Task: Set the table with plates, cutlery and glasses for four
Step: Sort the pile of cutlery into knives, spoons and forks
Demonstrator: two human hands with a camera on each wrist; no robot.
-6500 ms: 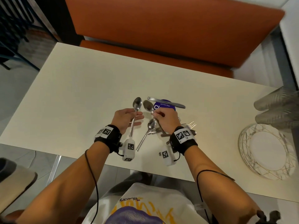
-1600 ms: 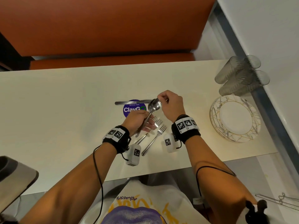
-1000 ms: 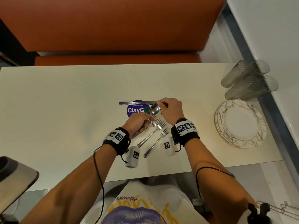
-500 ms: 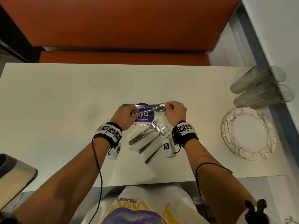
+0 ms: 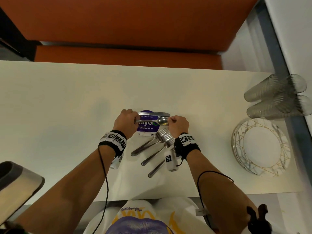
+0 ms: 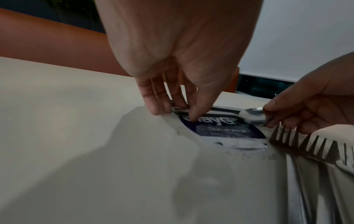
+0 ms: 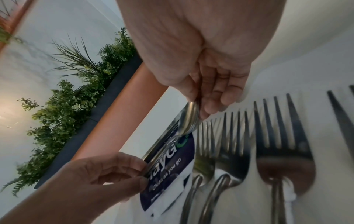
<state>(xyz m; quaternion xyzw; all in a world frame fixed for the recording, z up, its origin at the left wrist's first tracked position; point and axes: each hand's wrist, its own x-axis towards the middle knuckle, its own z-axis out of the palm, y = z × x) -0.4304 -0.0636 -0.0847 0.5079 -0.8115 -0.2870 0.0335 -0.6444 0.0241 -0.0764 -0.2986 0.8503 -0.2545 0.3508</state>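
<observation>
Nearest the person, the forks (image 5: 152, 149) lie fanned on the cream table (image 5: 59, 115), handles toward the near edge and tines pointing up and right, just beside the right wrist. Beyond them both hands meet over the purple sticker (image 5: 147, 128). The left hand (image 5: 125, 121) pinches the handle ends of the stacked spoons (image 5: 152, 121) between thumb and fingers; the right hand (image 5: 179, 125) nips the bowl end, its other fingers loosely curled. So the stack is held at both ends, its long axis running left to right across the table, handles left and bowls right, low over the sticker; whether it touches the surface I cannot tell. Just behind it, parallel and very near, lies the knife (image 5: 153, 114), nearer the left hand's fingers than the right's. Well away to the right stands the stack of plates (image 5: 260, 146), and past it the glasses (image 5: 275, 95) lie on their sides by the wall. The coming move, I judge, turns on that sideways axis: either hand can release and the other keeps the bundle. Against half a second ago the spoons sit a little lower and squarer to the knife; a second ago they slanted with bowls raised toward the far right, and earlier still spoons lay scattered singly among the forks.
</observation>
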